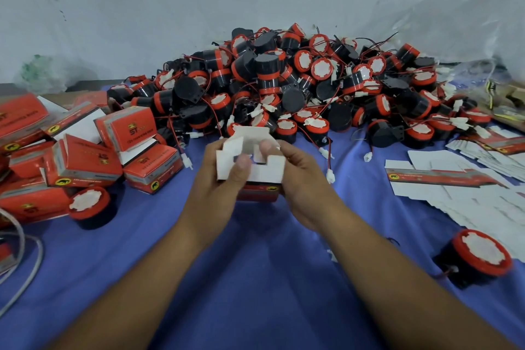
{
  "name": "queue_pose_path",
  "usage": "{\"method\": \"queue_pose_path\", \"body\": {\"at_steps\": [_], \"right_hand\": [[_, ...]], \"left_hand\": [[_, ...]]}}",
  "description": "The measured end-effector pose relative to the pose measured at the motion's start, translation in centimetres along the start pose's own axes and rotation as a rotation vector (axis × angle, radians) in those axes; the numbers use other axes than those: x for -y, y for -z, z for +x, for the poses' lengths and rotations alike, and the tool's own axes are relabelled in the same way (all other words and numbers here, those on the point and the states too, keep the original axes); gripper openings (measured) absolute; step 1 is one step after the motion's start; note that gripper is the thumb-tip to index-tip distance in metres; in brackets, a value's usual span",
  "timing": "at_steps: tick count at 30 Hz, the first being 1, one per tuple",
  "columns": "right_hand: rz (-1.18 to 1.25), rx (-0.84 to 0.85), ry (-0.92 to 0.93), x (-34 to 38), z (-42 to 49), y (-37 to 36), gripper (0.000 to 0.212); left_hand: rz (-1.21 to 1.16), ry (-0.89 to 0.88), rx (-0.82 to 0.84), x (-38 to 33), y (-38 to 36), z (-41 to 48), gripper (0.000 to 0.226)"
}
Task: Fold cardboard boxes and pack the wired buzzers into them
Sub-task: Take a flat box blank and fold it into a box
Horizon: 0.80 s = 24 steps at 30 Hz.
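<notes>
Both hands hold a small red cardboard box [265, 172] above the blue cloth, its white end flaps standing up toward me. My left hand [218, 182] grips its left side, thumb pressing a flap. My right hand [301, 176] grips the right side, thumb on the top flaps. Behind the box rises a big pile of black-and-red wired buzzers [284, 85]. One loose buzzer [92, 207] stands at the left, another [477, 257] at the right.
Several folded red boxes [85, 156] are heaped at the left. Flat unfolded box blanks [460, 187] spread out at the right. A grey cable [25, 267] loops at the lower left. Clear plastic bags [483, 37] lie at the back right. Blue cloth [255, 278] covers the table.
</notes>
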State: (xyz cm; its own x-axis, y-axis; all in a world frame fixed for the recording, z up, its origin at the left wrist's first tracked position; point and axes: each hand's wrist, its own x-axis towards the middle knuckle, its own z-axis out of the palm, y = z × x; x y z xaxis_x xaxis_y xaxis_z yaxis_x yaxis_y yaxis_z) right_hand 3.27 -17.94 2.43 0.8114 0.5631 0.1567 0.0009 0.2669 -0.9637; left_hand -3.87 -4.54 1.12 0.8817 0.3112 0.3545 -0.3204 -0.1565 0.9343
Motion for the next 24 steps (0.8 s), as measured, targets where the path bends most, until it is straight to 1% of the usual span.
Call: {"method": "queue_pose_path", "body": {"at_steps": [1,2,3,4,5,6,8,9,11,13,14,16,18,21,23,24], "right_hand": [[-0.083,-0.010,0.033,-0.2,0.0,-0.1,0.029],[-0.140,-0.016,0.059,-0.3,-0.1,-0.2,0.034],[-0.160,-0.006,0.073,-0.4,-0.1,-0.3,0.038],[-0.132,0.024,0.058,-0.3,-0.2,-0.4,0.044],[-0.077,0.067,0.029,-0.1,-0.4,-0.5,0.049],[-0.038,0.108,0.009,0.1,-0.6,-0.5,0.050],[-0.047,0.157,0.013,0.0,-0.5,-0.4,0.041],[-0.093,0.164,0.030,-0.1,-0.5,-0.4,0.034],[-0.176,0.156,0.046,-0.6,-0.4,-0.6,0.030],[-0.145,0.102,0.031,-0.8,-0.3,-0.8,0.030],[-0.107,0.077,0.026,-0.7,-0.3,-0.8,0.031],[-0.062,0.033,0.050,-0.6,-0.1,-0.7,0.029],[-0.054,-0.013,0.081,-0.6,0.1,-0.6,0.027],[-0.024,-0.004,0.072,-0.6,0.1,-0.3,0.027],[-0.055,0.030,0.058,-0.5,-0.1,0.0,0.029],[-0.075,0.049,0.041,-0.5,0.0,0.1,0.034]], "left_hand": [[-0.068,0.050,-0.032,0.2,0.0,0.1,0.059],[-0.126,0.095,-0.051,0.2,0.0,0.2,0.052],[-0.162,0.123,-0.064,0.2,0.1,0.3,0.040],[-0.193,0.144,-0.074,0.1,0.1,0.4,0.029],[-0.235,0.164,-0.084,0.0,0.1,0.5,0.024],[-0.275,0.181,-0.093,-0.1,0.3,0.6,0.024],[-0.299,0.198,-0.103,-0.1,0.6,0.9,0.028],[-0.299,0.212,-0.107,-0.2,0.8,1.0,0.031],[-0.278,0.236,-0.122,-0.3,1.0,1.1,0.034],[-0.188,0.208,-0.146,-0.1,1.0,1.1,0.034],[-0.109,0.177,-0.169,0.0,0.9,1.0,0.039],[0.049,0.077,-0.214,0.0,0.6,0.7,0.060],[0.187,-0.058,-0.176,0.1,0.3,0.2,0.073],[0.466,-0.245,-0.104,0.3,-0.1,-0.4,0.079],[0.528,-0.274,-0.139,0.3,0.1,-0.4,0.079],[0.537,-0.283,-0.157,0.2,0.3,-0.4,0.078]]}}
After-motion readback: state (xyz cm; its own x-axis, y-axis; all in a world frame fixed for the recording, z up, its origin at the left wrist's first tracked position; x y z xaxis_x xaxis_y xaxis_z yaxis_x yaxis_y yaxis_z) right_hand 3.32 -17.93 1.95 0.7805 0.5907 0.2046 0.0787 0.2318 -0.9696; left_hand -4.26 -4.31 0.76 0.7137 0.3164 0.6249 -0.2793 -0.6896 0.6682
